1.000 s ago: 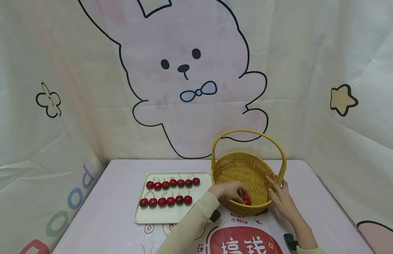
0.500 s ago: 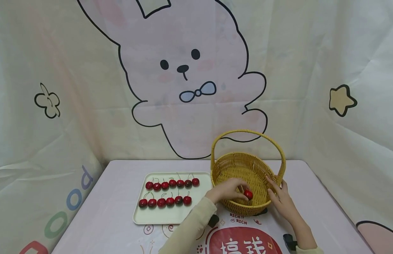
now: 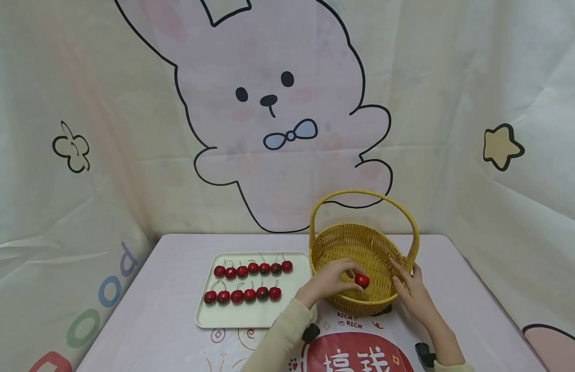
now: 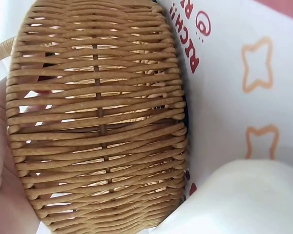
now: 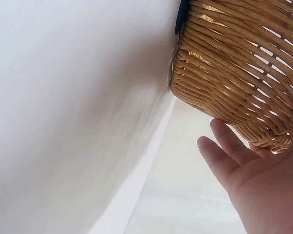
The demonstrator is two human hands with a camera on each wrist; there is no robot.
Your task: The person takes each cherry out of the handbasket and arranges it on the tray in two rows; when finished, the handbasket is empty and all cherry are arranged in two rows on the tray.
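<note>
A red cherry (image 3: 362,280) is pinched at the fingertips of my left hand (image 3: 332,279), which reaches over the near left rim of the yellow woven basket (image 3: 350,307). Through the weave in the left wrist view, a dark red bit of the cherry (image 4: 45,80) shows behind the basket wall (image 4: 100,146). My right hand (image 3: 414,293) holds the basket's right rim, with fingers on both its inner and outer side. In the right wrist view, fingers (image 5: 232,146) lie along the outside of the basket (image 5: 234,73).
Left of the basket, a white rectangular tray (image 3: 238,316) bears two rows of stemmed cherries (image 3: 237,296). The basket's tall arched handle (image 3: 361,191) rises above it. A red printed design (image 3: 357,354) marks the near part of the table cover (image 3: 171,289).
My left hand has drawn up and slightly back toward the left, and the cherry has risen with it inside the basket's outline. The right hand stays at the rim.
</note>
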